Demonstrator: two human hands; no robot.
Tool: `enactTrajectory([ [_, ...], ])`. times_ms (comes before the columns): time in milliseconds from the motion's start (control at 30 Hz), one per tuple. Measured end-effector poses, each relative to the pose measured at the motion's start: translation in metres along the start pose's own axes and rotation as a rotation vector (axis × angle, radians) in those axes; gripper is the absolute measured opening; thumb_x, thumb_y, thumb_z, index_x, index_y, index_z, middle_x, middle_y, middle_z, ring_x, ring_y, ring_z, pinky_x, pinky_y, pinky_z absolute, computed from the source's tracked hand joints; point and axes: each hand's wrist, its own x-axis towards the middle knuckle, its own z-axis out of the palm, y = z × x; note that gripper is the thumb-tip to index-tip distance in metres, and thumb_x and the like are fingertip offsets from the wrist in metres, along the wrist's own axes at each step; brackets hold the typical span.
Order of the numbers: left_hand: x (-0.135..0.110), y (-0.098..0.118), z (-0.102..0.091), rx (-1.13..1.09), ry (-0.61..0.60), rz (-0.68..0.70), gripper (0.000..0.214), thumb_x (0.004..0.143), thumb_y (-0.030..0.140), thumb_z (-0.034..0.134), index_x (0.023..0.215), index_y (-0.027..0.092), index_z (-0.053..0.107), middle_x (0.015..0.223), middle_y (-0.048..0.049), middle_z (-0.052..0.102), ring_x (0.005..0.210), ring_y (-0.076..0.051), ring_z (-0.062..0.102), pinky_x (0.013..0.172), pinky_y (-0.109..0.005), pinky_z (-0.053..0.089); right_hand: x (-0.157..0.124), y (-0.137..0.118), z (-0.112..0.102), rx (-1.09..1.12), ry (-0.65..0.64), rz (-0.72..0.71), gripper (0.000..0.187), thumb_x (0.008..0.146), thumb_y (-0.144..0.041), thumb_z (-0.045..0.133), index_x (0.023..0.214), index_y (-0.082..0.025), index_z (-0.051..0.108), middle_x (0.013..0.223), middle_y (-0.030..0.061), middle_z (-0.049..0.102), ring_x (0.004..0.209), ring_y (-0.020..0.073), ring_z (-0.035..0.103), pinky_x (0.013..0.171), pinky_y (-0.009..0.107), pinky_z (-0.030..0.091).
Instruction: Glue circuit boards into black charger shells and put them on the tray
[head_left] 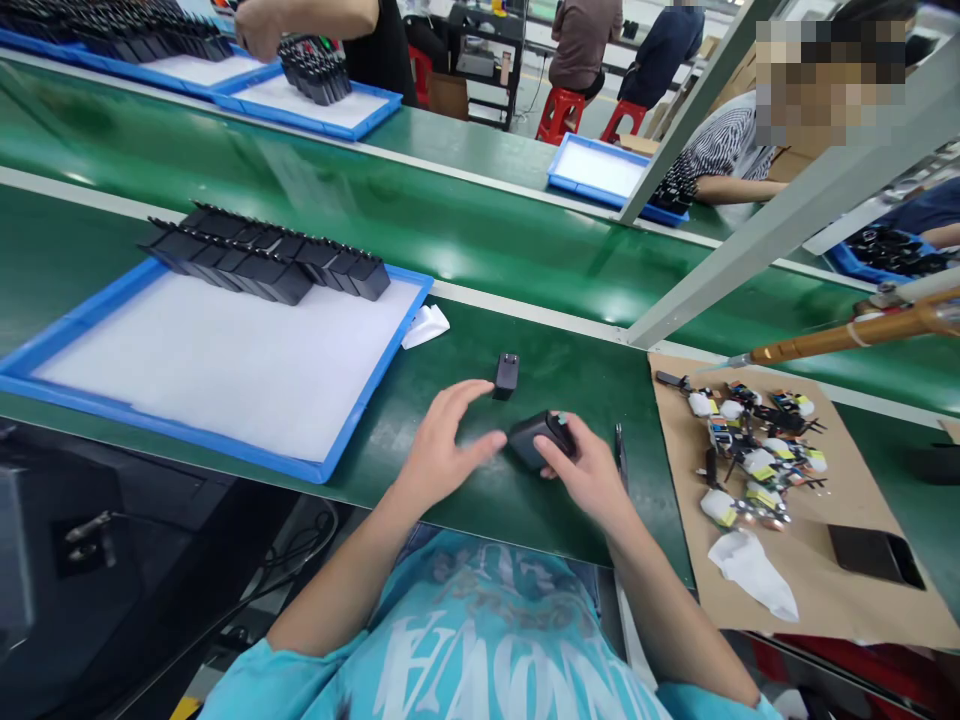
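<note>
My right hand [581, 465] is closed around a black plastic adapter housing [534, 438], held just above the green bench. A small greenish bit shows at its upper end, too small to make out. To the left of it, my left hand [454, 437] is open, thumb and fingers spread, with nothing in it. Just beyond the left fingertips a small black plug piece with two prongs [506, 376] stands on the bench. Dark tweezers [621, 452] lie close beside my right hand.
A blue-rimmed tray [379, 385] on the left holds rows of black adapters [262, 250]. Cardboard [679, 440] on the right carries several circuit assemblies [757, 450], a phone [876, 556] and white tissue [752, 575]. A soldering iron [840, 335] hangs above. Co-workers sit across the green line.
</note>
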Motion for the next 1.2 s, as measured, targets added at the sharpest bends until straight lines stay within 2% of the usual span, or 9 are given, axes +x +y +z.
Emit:
enactTrajectory([
  [133, 0.020, -0.011, 0.003, 0.077, -0.028, -0.063, 0.063, 0.085, 0.037, 0.054, 0.142, 0.026, 0.029, 0.147, -0.0090, 0.035, 0.131, -0.026, 0.039, 0.103, -0.041, 0.040, 0.038, -0.011, -0.016, -0.583, 0.168, -0.199, 0.044, 0.082, -0.051, 0.051, 0.109, -0.017, 0.057, 0.097, 0.0108, 0.067, 0.075, 0.0196, 0.065, 0.069, 0.033, 0.051],
  [233, 0.041, -0.016, 0.009, 0.162, -0.133, -0.014, 0.078, 0.080, 0.025, 0.059, 0.147, 0.023, 0.019, 0.153, -0.0112, 0.024, 0.136, -0.029, 0.032, 0.108, -0.045, 0.033, 0.066, -0.015, -0.011, -0.629, 0.153, -0.231, 0.046, 0.084, -0.048, 0.048, 0.114, -0.015, 0.055, 0.101, 0.0123, 0.066, 0.077, 0.0198, 0.065, 0.072, 0.033, 0.050],
  [333, 0.059, -0.022, 0.013, 0.190, -0.188, -0.018, 0.079, 0.076, 0.018, 0.060, 0.146, 0.022, 0.023, 0.150, -0.0123, 0.031, 0.130, -0.030, 0.042, 0.104, -0.044, 0.038, 0.080, -0.014, -0.006, -0.600, 0.129, -0.237, 0.050, 0.087, -0.047, 0.044, 0.125, -0.015, 0.050, 0.103, 0.0120, 0.067, 0.071, 0.0161, 0.065, 0.073, 0.032, 0.051],
  [433, 0.064, -0.026, 0.014, 0.202, -0.165, -0.048, 0.069, 0.076, 0.024, 0.064, 0.139, 0.022, 0.036, 0.136, -0.0111, 0.047, 0.113, -0.028, 0.056, 0.094, -0.040, 0.046, 0.079, -0.013, -0.005, -0.577, 0.088, -0.231, 0.054, 0.088, -0.050, 0.041, 0.131, -0.016, 0.046, 0.103, 0.0104, 0.068, 0.064, 0.0127, 0.064, 0.072, 0.031, 0.051],
  [533, 0.059, -0.027, 0.017, 0.243, -0.126, -0.075, 0.069, 0.073, 0.031, 0.069, 0.136, 0.022, 0.040, 0.127, -0.0104, 0.050, 0.103, -0.027, 0.059, 0.086, -0.038, 0.049, 0.070, -0.016, -0.003, -0.644, 0.053, -0.246, 0.063, 0.085, -0.056, 0.044, 0.134, -0.017, 0.044, 0.105, 0.0110, 0.067, 0.071, 0.0148, 0.064, 0.073, 0.033, 0.051],
  [700, 0.052, -0.030, 0.017, 0.173, -0.180, -0.046, 0.089, 0.070, 0.025, 0.068, 0.146, 0.024, 0.022, 0.127, -0.0122, 0.044, 0.095, -0.024, 0.060, 0.082, -0.038, 0.051, 0.059, -0.024, 0.017, -0.997, 0.123, -0.330, 0.085, 0.080, -0.063, 0.045, 0.146, -0.014, 0.022, 0.108, 0.0164, 0.064, 0.098, 0.0288, 0.060, 0.061, 0.033, 0.048],
  [833, 0.055, -0.042, 0.003, 0.082, -0.281, -0.040, 0.095, 0.070, 0.013, 0.061, 0.148, 0.026, 0.008, 0.132, -0.0127, 0.039, 0.087, -0.019, 0.061, 0.078, -0.033, 0.053, 0.065, -0.028, 0.031, -1.115, 0.191, -0.414, 0.084, 0.081, -0.060, 0.046, 0.146, -0.013, 0.019, 0.104, 0.0170, 0.064, 0.092, 0.0297, 0.061, 0.051, 0.030, 0.042],
  [1033, 0.059, -0.045, -0.007, 0.424, -0.054, -0.262, 0.052, 0.077, 0.008, 0.047, 0.129, 0.011, 0.042, 0.117, -0.0168, 0.051, 0.102, -0.028, 0.059, 0.087, -0.039, 0.048, 0.090, -0.059, 0.038, -1.025, 0.136, -0.388, 0.082, 0.080, -0.056, 0.047, 0.146, -0.017, 0.018, 0.096, 0.0116, 0.067, 0.078, 0.0257, 0.064, 0.056, 0.031, 0.044],
  [1200, 0.067, -0.056, -0.013, 0.399, 0.048, -0.401, 0.041, 0.080, 0.012, 0.047, 0.122, 0.008, 0.045, 0.112, -0.0204, 0.057, 0.101, -0.030, 0.060, 0.083, -0.039, 0.048, 0.125, -0.114, 0.082, -1.008, 0.094, -0.576, 0.082, 0.078, -0.050, 0.051, 0.145, -0.017, 0.019, 0.104, 0.0130, 0.065, 0.091, 0.0284, 0.063, 0.061, 0.030, 0.044],
])
